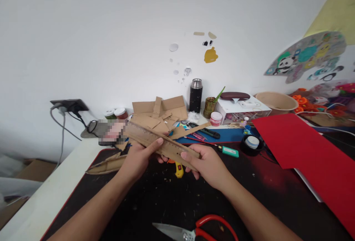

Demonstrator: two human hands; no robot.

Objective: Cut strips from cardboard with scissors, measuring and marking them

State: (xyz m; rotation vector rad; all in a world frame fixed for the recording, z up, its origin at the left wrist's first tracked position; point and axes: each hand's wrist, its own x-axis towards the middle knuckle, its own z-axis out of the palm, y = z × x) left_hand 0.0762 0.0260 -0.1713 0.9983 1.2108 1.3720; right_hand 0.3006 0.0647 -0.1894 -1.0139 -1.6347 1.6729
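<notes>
Cardboard strip [173,150] sits near the centre of my head view, tilted to run from ten o'clock to four, and both hands I follow from afar are clamped on it. My left hand [144,156] pinches its middle, thumb on top and fingers underneath; my right hand [208,163] grips the four o'clock end the same way, a little apart from the other. Ruler-like marks run in a row along the strip's face.

Taking the strip as the dial's centre, I see a yellow cutter [179,170] just below it, between five and six o'clock, on the black mat [155,200]. Red-handled scissors [191,235] lie at about half past five, cut off by my view's bottom edge. Cardboard pieces [173,106] are piled at eleven, and a black flask [195,98] stands upright at one. Toward three o'clock I find a green-and-white item [230,151], then a white-topped tub [252,142], then a large red sheet [310,152]. A folded cardboard scrap [109,166] lies at nine.
</notes>
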